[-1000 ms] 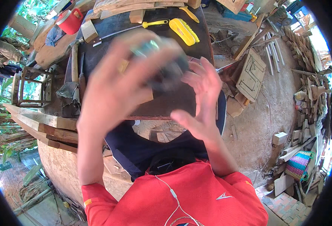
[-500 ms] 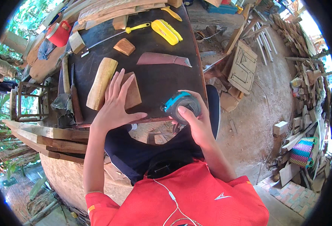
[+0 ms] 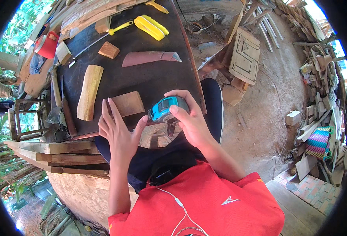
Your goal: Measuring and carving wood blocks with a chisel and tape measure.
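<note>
While we look down over the dark work table point(image 3: 157, 78), our right hand point(image 3: 193, 122) is clamped around a blue tape measure point(image 3: 163, 109) at the near edge of the table, with the thumb lying on its top and the fingers wrapped behind the case. Our left hand point(image 3: 120, 131) holds nothing; it is spread flat with the fingers apart, and the fingertips rest on a flat brown wood piece point(image 3: 128, 103) just beside the tape measure. We judge that the tape measure is a hard, compact plastic case, rather light and a little smooth, so it is best held around its body as now, and the thin metal blade inside could snap back. The wood piece looks stiff and light, easy to pin with a flat palm. Beyond the left hand lies a long pale wood block point(image 3: 89, 91), and farther away a yellow brush point(image 3: 151, 26) and a screwdriver with yellow handle point(image 3: 102, 36). Compared with half a second ago, the right hand has turned the tape measure so that its blue side faces up, and the left hand has slid back toward us, off the pale block.
</note>
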Tool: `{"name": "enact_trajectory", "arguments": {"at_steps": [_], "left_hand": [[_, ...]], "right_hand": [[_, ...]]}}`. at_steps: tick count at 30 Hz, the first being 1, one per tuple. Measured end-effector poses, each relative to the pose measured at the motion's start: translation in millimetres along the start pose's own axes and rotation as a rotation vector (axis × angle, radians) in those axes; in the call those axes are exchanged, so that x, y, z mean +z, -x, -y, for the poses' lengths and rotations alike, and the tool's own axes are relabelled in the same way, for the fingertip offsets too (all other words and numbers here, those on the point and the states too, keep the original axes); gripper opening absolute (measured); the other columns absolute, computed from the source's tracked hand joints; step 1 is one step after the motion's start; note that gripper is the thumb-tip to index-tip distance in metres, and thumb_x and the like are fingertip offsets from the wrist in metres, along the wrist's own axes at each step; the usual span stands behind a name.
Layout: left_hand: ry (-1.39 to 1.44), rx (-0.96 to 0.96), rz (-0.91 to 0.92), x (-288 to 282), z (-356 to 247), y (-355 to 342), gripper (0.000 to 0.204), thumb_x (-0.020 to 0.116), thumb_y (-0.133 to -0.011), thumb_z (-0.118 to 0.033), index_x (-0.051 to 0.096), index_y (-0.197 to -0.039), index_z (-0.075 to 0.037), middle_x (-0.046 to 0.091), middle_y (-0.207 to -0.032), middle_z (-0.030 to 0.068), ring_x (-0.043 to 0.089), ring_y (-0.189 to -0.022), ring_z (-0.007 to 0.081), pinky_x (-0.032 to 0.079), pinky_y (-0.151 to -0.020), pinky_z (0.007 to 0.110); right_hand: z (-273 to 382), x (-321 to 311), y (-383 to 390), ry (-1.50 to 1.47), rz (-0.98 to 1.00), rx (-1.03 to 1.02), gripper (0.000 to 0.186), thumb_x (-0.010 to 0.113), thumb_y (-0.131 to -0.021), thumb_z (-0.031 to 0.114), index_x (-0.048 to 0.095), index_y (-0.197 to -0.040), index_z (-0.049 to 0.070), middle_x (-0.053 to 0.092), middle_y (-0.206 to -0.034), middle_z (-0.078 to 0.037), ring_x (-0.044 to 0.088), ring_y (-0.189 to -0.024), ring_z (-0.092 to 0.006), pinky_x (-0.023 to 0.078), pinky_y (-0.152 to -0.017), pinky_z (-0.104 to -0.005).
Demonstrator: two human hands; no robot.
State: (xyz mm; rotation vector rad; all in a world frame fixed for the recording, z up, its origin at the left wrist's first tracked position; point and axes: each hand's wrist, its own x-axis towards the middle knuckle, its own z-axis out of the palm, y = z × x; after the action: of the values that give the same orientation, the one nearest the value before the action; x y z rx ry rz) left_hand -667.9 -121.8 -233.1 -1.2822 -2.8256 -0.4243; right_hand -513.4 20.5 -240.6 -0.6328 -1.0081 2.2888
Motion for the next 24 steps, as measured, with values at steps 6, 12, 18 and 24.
{"name": "enact_trajectory", "arguments": {"at_steps": [6,12,18,24], "left_hand": [[0.089,0.015,-0.028,-4,4,8,0.082,0.061,-0.099,-0.047,0.029,-0.161,-0.004,0.027,-0.163,0.0226,0.033,-0.140,0.0414,0.022,-0.117,0.053],[0.663,0.027,-0.019,-12,11,36,0.044,0.036,-0.110,-0.032,0.061,-0.121,0.002,0.063,-0.114,0.0151,0.056,-0.111,0.0270,0.038,-0.099,0.040],[1.303,-0.422,-0.117,-1,2,40,0.040,0.040,-0.113,-0.034,0.052,-0.130,0.000,0.053,-0.120,0.0048,0.051,-0.117,0.0130,0.038,-0.105,0.030],[1.272,-0.359,-0.073,-2,12,27,0.023,0.044,-0.111,-0.025,0.054,-0.101,-0.007,0.043,-0.091,-0.0043,0.039,-0.084,0.0070,0.034,-0.076,0.023]], "right_hand": [[9,15,-6,0.270,0.060,-0.067,0.035,0.076,-0.093,0.017,0.061,-0.123,0.006,0.062,-0.113,-0.003,0.060,-0.105,-0.0084,0.050,-0.089,-0.0250],[-5,42,-12,0.166,0.192,-0.245,0.032,0.078,-0.091,0.014,0.060,-0.116,0.006,0.060,-0.107,-0.002,0.059,-0.100,-0.0082,0.049,-0.086,-0.0258],[-19,61,-23,0.451,0.223,-0.443,0.037,0.079,-0.083,0.018,0.060,-0.112,0.005,0.060,-0.107,-0.008,0.060,-0.103,-0.0208,0.047,-0.093,-0.0349],[-16,68,-41,0.522,0.279,-0.406,0.040,0.081,-0.081,0.018,0.061,-0.112,0.004,0.064,-0.107,-0.009,0.062,-0.103,-0.0182,0.048,-0.094,-0.0334]]}}
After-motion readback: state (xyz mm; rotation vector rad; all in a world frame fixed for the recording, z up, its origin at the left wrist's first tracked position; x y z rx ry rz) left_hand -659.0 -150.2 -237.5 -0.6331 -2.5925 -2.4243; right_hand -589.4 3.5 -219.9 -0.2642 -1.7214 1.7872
